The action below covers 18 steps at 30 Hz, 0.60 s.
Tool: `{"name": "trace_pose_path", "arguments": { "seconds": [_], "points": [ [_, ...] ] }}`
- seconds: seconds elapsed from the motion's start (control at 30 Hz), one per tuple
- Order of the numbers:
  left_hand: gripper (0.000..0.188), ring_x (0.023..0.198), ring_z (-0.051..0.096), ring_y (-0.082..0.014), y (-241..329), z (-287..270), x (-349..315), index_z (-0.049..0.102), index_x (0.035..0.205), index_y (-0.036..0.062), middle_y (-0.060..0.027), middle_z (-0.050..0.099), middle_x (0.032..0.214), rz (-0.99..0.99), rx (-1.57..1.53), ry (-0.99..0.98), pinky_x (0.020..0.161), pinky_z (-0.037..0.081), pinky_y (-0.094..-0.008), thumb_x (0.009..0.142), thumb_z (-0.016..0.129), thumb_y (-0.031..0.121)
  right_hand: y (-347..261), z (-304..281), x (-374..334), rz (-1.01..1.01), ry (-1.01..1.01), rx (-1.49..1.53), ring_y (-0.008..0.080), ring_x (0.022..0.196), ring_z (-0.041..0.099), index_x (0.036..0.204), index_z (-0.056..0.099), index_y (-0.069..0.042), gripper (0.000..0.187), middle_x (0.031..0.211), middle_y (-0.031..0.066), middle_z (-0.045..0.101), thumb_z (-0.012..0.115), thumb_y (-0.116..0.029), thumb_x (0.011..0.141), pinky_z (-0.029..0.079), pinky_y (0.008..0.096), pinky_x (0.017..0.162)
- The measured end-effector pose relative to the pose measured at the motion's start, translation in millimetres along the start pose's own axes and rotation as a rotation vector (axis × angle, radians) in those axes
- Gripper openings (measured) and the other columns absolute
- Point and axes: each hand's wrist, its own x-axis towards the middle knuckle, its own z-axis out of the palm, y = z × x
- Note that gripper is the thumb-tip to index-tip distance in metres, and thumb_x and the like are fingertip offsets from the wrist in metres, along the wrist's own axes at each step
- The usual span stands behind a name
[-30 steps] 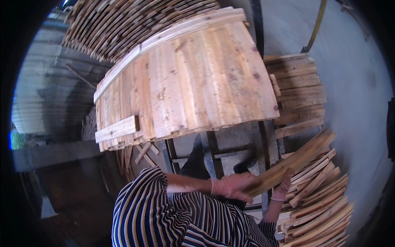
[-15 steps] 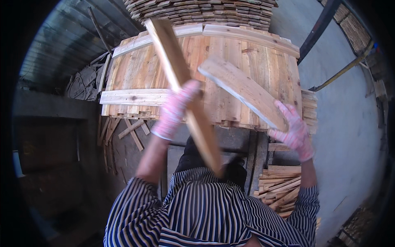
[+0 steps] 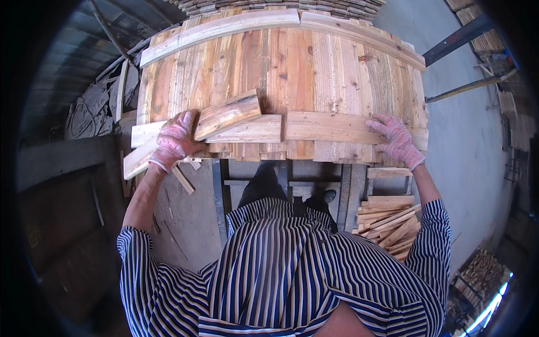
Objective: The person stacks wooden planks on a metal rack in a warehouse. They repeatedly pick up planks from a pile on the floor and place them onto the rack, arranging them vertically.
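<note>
My left hand (image 3: 178, 140), in a pink and white knit glove, is wrapped round a wooden board (image 3: 229, 114). That board slants over another short board (image 3: 247, 130), which lies along the near left edge of a panel of planks (image 3: 297, 73) set side by side. On the right, my gloved right hand (image 3: 397, 140) grips a second wooden board (image 3: 331, 127) across its width. This one lies flat along the near right edge, its left end a narrow gap from the short board's end.
Two long strips, a left strip (image 3: 224, 35) and a right strip (image 3: 365, 40), run along the panel's far edge. Dark metal framing (image 3: 219, 185) stands under the panel. A heap of cut wood (image 3: 390, 224) is at the lower right. A dark beam (image 3: 457, 40) slants at the far right.
My right hand has lowered its board onto the panel's near right edge. My left hand has swung its board down and left, from upright in the air to slanting over the near left board.
</note>
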Motion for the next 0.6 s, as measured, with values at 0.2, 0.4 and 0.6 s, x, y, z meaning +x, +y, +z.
{"name": "trace_pose_path", "arguments": {
  "seconds": [0.2,0.4,0.6],
  "points": [
    [0.094,0.13,0.054,-0.0343,19.6,6.6,7.5,0.047,0.143,0.0082,-0.0174,0.058,0.137,0.029,0.01,0.032,0.112,0.043,-0.0444,0.065,0.089,0.041,-6.6,-17.8,6.9,0.112,-0.031,0.014,0.0338,0.136,0.046,0.144,0.057,-0.02,0.086,0.148,0.0098,0.051,0.089,-0.012,0.065,0.037,0.0408,0.12],
    [0.096,0.127,0.057,-0.0347,25.5,5.2,-4.6,0.048,0.143,0.0095,-0.0185,0.06,0.135,0.044,0.016,0.092,0.109,0.046,-0.0427,0.062,0.09,0.037,-12.0,-21.2,8.8,0.084,-0.086,-0.039,0.0344,0.136,0.047,0.144,0.051,-0.013,0.088,0.147,0.0138,0.05,0.087,-0.009,0.064,0.04,0.0414,0.117],
    [0.1,0.121,0.062,-0.0348,23.1,18.1,-11.0,0.05,0.144,0.0088,-0.0166,0.063,0.129,0.011,-0.101,0.175,0.105,0.05,-0.0435,0.06,0.092,0.043,-34.5,-34.8,18.7,0.114,-0.149,-0.115,0.0345,0.134,0.049,0.148,0.046,-0.014,0.092,0.143,0.0161,0.052,0.086,-0.009,0.065,0.043,0.0422,0.115]
  ]
}}
